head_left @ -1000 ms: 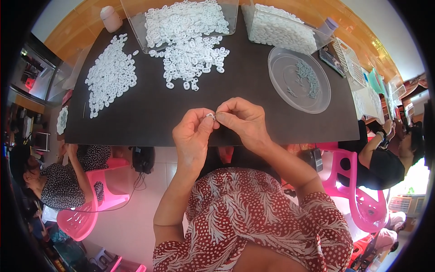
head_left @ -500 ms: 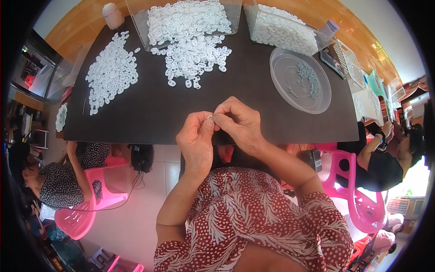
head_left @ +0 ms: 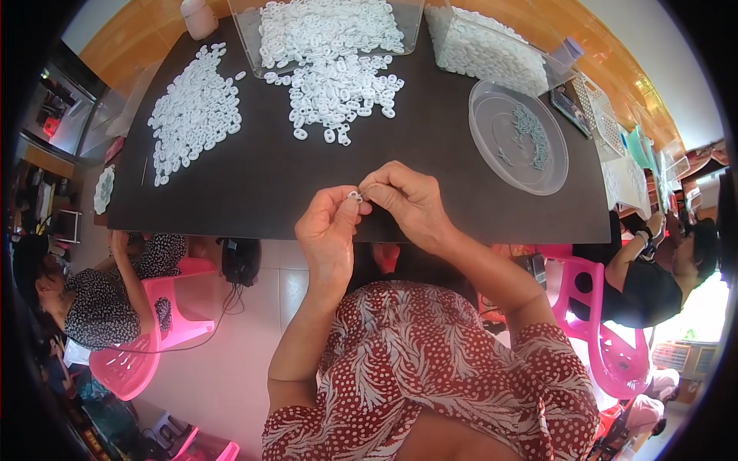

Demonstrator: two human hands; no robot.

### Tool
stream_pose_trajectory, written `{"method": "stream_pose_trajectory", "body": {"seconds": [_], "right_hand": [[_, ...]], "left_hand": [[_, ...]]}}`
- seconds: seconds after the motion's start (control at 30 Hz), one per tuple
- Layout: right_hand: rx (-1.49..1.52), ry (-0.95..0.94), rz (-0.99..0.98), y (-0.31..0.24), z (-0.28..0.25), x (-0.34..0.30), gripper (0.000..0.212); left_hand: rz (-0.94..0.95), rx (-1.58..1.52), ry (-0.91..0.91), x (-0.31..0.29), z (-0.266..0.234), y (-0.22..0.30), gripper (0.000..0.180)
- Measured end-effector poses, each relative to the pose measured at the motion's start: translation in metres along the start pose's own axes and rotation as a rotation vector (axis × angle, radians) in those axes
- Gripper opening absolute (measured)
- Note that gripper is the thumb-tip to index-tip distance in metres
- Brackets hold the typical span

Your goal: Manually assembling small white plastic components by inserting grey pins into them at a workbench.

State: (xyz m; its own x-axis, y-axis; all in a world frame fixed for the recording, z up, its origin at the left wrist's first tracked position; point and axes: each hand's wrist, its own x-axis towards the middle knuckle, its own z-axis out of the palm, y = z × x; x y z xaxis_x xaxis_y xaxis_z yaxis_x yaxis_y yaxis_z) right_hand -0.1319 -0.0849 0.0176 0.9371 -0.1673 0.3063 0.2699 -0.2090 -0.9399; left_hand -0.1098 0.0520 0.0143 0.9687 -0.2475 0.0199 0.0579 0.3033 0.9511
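Observation:
Over the near edge of the dark table, my left hand (head_left: pixel 327 230) pinches a small white oval plastic piece with two holes (head_left: pixel 354 196) between thumb and fingers. My right hand (head_left: pixel 411 203) meets it from the right, thumb and forefinger pressed together against the piece's edge. Whatever lies in that right pinch is too small to make out. Many matching white pieces form a loose heap (head_left: pixel 334 96) in front of me and another heap (head_left: pixel 196 111) to the left. Tiny grey-blue pins (head_left: pixel 532 138) lie in a round clear plastic tray (head_left: pixel 492 154) at the right.
A clear bin (head_left: pixel 244 38) of white pieces stands at the back, with a second full bin (head_left: pixel 492 54) right of it. A phone (head_left: pixel 570 111) lies near the right edge. One person (head_left: pixel 104 303) sits at left, another (head_left: pixel 649 269) at right, both beside pink chairs.
The white piece shows more plainly between my fingertips, its holes now visible. My left hand has shifted slightly left. The table scene has moved a little in view.

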Motion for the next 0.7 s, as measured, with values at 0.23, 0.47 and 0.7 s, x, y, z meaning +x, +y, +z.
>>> {"method": "stream_pose_trajectory", "body": {"seconds": [0.23,0.47,0.7], "right_hand": [[0.066,-0.035,0.108,-0.006,0.006,0.003,0.004],[-0.19,-0.041,-0.103,0.003,0.007,0.009,0.006],[-0.273,-0.084,-0.24,0.0,0.01,0.027,0.004]], "left_hand": [[-0.004,-0.012,0.003,0.0,-0.002,-0.002,0.01],[0.023,-0.043,0.036,0.001,0.001,-0.003,0.009],[0.077,-0.072,0.084,0.009,-0.007,0.0,0.009]]}}
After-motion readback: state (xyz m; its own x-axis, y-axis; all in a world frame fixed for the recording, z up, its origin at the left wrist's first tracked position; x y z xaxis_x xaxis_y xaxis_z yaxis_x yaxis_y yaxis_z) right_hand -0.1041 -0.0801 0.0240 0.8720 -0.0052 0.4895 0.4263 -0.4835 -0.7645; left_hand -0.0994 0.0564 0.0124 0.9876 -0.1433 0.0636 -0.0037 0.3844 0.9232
